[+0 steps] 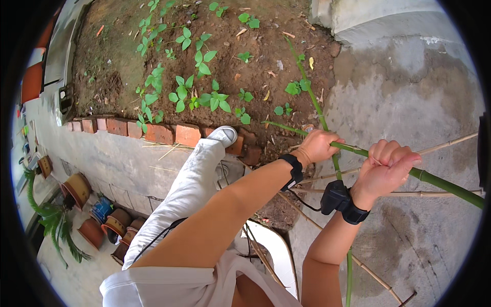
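We see a green pole (447, 187), tan cane (450, 143), 2 black wristbands (294, 172) (354, 212), white trousers (176, 197), reddish-orange bricks (159, 132), brown soil (120, 36).

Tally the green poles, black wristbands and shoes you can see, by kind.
Green poles: 2, one gripped by both left hand and right hand
Black wristbands: 2, one per arm
Shoes: 1
Total: 5

no readable text, labels, brands, numbers or signs in view.
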The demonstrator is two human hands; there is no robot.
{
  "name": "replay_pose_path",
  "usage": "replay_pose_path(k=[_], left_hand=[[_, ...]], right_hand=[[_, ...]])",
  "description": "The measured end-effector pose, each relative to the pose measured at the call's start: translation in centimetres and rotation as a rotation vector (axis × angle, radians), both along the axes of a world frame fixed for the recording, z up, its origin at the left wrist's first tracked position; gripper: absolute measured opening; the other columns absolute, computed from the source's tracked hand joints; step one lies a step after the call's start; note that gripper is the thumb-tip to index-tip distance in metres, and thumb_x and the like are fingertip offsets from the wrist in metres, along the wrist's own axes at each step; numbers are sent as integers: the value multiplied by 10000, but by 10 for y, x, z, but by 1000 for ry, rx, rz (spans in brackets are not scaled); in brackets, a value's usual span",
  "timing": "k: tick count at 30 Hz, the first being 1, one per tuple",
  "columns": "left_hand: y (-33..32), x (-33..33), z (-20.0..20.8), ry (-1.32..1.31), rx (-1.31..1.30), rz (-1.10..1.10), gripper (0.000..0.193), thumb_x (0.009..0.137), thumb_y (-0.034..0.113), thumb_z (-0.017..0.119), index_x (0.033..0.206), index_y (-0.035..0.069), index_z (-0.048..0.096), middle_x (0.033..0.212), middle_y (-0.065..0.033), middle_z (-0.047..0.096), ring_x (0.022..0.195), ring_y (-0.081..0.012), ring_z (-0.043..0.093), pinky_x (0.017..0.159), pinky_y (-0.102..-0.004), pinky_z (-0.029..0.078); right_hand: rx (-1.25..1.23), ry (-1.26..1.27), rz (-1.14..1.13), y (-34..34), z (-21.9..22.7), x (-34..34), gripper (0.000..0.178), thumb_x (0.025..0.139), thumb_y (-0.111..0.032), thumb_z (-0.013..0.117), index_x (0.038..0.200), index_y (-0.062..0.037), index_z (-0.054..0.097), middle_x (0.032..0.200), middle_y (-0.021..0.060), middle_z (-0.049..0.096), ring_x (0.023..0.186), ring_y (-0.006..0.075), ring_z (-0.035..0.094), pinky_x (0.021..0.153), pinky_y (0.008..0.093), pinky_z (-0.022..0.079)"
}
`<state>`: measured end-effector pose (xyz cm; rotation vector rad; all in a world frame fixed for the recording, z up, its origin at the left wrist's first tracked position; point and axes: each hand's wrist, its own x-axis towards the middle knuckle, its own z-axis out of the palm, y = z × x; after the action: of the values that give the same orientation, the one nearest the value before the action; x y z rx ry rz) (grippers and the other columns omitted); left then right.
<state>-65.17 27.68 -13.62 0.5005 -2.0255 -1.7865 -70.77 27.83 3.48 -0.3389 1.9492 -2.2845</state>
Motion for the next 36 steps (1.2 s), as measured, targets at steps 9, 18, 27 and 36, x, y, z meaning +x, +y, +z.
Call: replay_pose_path(k=[9, 18, 27, 36], left_hand=[[0, 2, -7, 20, -16, -26, 89, 694, 149, 612, 710, 61, 621, 660, -126, 593, 611, -312, 570, 542, -378, 463], [-5, 6, 2, -57, -13, -137, 111, 741, 114, 549, 783, 26, 601, 682, -165, 566, 654, -331, 563, 560, -365, 456], [-20, 23, 24, -410, 50, -307, 219, 826, 249, 510, 825, 32, 537, 738, -169, 550, 725, -364, 524, 655, -413, 431], [-41, 29, 25, -408, -186, -299, 283, 888, 317, 406, 901, 59, 521, 941, -150, 522, 863, -344, 512, 771, -431, 418]], right_hand=[[-79, -4, 26, 9, -9, 0, 469, 908, -394, 371, 560, -113, 230, 466, -28, 197, 407, 71, 168, 401, 247, 125], [-83, -2, -39, 10, -4, 8, 459, 899, -349, 424, 560, -111, 225, 469, -27, 200, 416, 67, 160, 398, 243, 136], [-152, -1196, -239, 127, -32, 218, 533, 846, -451, 473, 1180, -56, 343, 1162, 102, 427, 1108, 227, 393, 893, 392, 331], [-331, -643, -612, 187, -41, 240, 489, 846, -498, 426, 1099, -81, 405, 1145, 103, 468, 1114, 232, 406, 923, 379, 306]])
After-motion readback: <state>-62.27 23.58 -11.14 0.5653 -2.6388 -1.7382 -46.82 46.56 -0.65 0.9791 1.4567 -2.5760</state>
